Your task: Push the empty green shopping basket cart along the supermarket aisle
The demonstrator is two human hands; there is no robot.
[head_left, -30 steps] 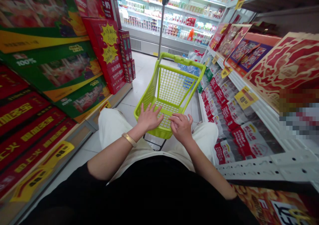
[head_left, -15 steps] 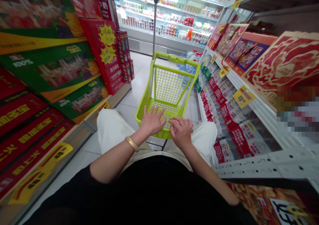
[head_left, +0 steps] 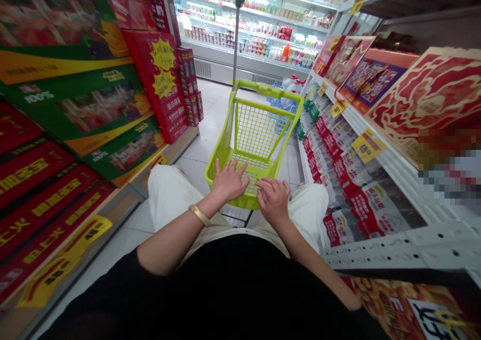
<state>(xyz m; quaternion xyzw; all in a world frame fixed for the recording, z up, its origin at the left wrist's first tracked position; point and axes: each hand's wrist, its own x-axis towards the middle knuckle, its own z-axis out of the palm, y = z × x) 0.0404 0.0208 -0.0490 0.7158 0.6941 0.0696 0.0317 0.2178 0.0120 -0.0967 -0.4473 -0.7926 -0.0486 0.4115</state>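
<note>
My left hand (head_left: 229, 181) is held over the near end of a lime-green shopping cart (head_left: 268, 88), fingers spread and holding nothing. A gold-coloured bracelet (head_left: 199, 215) circles that wrist. Beside it, my right hand (head_left: 274, 198) has its fingers bent inward and close together, with nothing visible in them. A small gap separates the two hands. From this angle I cannot tell whether either hand touches the cart. The cart's basket has grid walls, and its near rim is partly hidden behind my hands. A thin upright pole (head_left: 236, 44) rises at its far left corner.
Stacked drink boxes (head_left: 112, 99) line the left side. On the right, a shelf (head_left: 398, 164) holds gift boxes (head_left: 376, 79) above shrink-wrapped bottles (head_left: 345, 169). Beyond the cart are blue-tinted bottle packs (head_left: 280, 112) and a refrigerated display (head_left: 259, 24). My knees flank the cart.
The whole view has shifted very slightly, with the cart and pole a little further right in it. Both hands keep nearly the same pose.
</note>
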